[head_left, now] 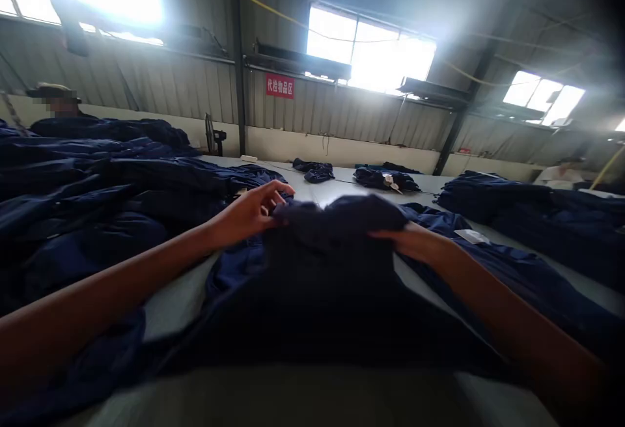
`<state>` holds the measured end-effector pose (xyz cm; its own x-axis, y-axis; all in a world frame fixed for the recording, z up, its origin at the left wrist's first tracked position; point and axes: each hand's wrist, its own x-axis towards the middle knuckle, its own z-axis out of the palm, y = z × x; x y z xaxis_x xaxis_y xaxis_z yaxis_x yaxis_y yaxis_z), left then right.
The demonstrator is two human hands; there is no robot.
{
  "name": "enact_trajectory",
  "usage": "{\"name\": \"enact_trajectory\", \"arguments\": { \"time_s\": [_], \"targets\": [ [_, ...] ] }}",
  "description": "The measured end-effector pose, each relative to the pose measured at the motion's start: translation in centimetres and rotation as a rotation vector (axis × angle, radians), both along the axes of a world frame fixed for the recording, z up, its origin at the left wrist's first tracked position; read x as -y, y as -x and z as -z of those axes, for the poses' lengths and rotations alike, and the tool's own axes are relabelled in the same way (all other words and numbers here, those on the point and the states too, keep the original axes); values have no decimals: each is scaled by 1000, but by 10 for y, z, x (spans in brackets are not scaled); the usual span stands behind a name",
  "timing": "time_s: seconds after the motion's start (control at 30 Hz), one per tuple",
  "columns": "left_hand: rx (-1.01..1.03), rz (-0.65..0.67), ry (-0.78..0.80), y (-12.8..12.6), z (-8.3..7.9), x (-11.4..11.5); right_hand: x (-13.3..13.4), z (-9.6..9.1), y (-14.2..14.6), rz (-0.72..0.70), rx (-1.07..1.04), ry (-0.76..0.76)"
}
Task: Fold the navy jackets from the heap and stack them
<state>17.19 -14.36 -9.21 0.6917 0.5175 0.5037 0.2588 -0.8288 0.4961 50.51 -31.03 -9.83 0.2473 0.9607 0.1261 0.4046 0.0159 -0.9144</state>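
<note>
A dark navy garment is held up in front of me, its top edge stretched between my two hands. My left hand pinches the left end of that edge, with thumb and fingers closed on the cloth. At the right end, my right hand grips the fabric, and its fingers are partly hidden by it. The lower part of the garment spreads wide to both sides over the pale table. Deep shadow hides its details, so I cannot tell what kind of garment it is.
A large heap of navy clothes fills the left side. More piled garments lie at right, near a white tag. Small bundles rest farther back. A black fan stands by the wall. People sit at far left and far right.
</note>
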Motion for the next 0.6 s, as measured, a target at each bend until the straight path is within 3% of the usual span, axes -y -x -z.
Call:
{"name": "enact_trajectory", "arguments": {
  "time_s": [0.07,0.13,0.2,0.27,0.4,0.47,0.6],
  "targets": [
    [-20,-107,9,-13,-3,-35,-49,7,-4,24,72,116],
    [-71,-238,44,-22,15,-58,-81,23,-11,99,213,245],
    [-72,-304,47,-27,41,-66,-95,41,-17,139,330,283],
    [-107,-237,8,-29,67,-62,-95,59,-18,108,397,237],
    [-462,59,-65,-26,117,-42,-75,104,8,-63,722,167],
    [-588,80,-28,-23,142,-36,-66,132,28,-66,892,227],
    [-597,14,71,-20,182,-35,-58,180,52,-28,940,310]
  ]
}}
